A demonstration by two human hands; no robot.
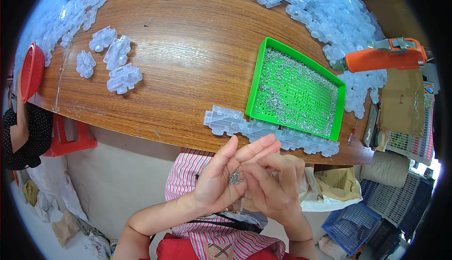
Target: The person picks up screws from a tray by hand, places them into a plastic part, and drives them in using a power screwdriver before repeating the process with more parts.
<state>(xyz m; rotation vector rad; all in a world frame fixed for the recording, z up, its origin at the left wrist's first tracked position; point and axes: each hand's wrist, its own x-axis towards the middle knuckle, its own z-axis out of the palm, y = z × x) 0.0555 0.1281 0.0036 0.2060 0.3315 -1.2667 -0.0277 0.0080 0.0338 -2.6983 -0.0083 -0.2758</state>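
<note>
My left hand (211, 181) is cupped palm up just off the table's near edge and holds a small pile of silver screws (235, 177). Over that palm, my right hand (278, 187) has its fingers bent and pinched together at the edge of the pile. Whatever lies between those fingertips is hidden. Just beyond the hands, a row of clear plastic parts (222, 120) runs along the table edge. Behind the row sits a green tray (257, 81) with many loose screws (301, 83) spread over its perforated bottom.
An orange electric screwdriver (386, 56) hangs at the right. Heaps of clear plastic parts (325, 15) line the table's (188, 48) far side, and several more parts (117, 52) lie at left. Another person's arm (21, 123) is by a red basin (31, 74). Blue crates (351, 227) stand at lower right.
</note>
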